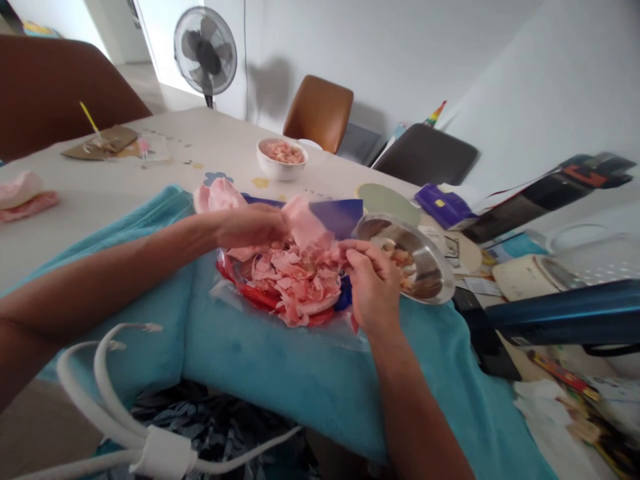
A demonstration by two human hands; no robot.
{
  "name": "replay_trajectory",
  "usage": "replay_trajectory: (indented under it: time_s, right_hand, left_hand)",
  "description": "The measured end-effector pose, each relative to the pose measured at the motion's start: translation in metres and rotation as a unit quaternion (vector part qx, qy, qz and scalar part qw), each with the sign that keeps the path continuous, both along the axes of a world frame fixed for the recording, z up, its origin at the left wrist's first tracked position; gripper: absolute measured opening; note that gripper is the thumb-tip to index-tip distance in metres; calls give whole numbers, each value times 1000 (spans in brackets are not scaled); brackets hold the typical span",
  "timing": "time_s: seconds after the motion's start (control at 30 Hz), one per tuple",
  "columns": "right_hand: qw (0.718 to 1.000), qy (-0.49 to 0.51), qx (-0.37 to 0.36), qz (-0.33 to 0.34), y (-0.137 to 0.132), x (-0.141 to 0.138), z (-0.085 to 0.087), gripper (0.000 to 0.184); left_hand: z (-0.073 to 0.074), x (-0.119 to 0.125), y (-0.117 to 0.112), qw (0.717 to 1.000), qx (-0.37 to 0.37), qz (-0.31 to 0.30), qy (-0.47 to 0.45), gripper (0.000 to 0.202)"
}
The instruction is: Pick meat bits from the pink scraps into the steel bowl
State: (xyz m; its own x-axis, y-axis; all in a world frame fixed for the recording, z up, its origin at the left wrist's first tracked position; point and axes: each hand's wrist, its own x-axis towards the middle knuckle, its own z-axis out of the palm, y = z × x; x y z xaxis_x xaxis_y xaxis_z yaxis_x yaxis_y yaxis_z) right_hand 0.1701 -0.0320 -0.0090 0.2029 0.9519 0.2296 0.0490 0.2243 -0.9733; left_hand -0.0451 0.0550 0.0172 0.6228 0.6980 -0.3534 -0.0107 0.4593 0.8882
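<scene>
Crowding the right hand (373, 288), a steel bowl (429, 257) adjoins pink scraps (300, 277).

Pale pink scraps (295, 283) lie heaped on a red-blue bag (260, 298).

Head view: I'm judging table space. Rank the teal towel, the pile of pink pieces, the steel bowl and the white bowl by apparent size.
1. teal towel
2. pile of pink pieces
3. steel bowl, close behind
4. white bowl; it sits farther off, so true size is unsure
</scene>
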Motion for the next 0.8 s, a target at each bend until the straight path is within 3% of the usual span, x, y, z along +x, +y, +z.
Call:
replay_trajectory:
  time_s: [0.1,0.23,0.3,0.37,0.47,0.57,0.67,0.8]
  right_hand:
    - [994,-102,30,5,-4,-2,1,15]
    - [980,-141,19,138,-9,-7,3,21]
    - [975,-136,14,174,-9,-8,4,21]
    - [984,-113,12,138,-8,-8,3,18]
    - [996,-81,20,21,-5,-4,0,18]
    - [991,-103,56,-59,-1,0,-2,22]
    - [978,-175,94,-69,1,1,-4,24]
    - [953,-277,119,-24,1,-1,-11,25]
  left_hand:
    - [1,-7,7,1000,10,7,-18,11]
    - [3,-15,16,999,17,27,-42,7]
    - [4,-17,17,998,17,48,-40,8]
    - [6,-18,17,997,17,64,-33,13]
    - [8,-17,16,997,30,61,-21,16]
    - [13,-12,17,998,52,44,-7,16]
    - [21,0,22,996,80,2,33,10]
    - [35,31,31,983,130,-91,94,6]
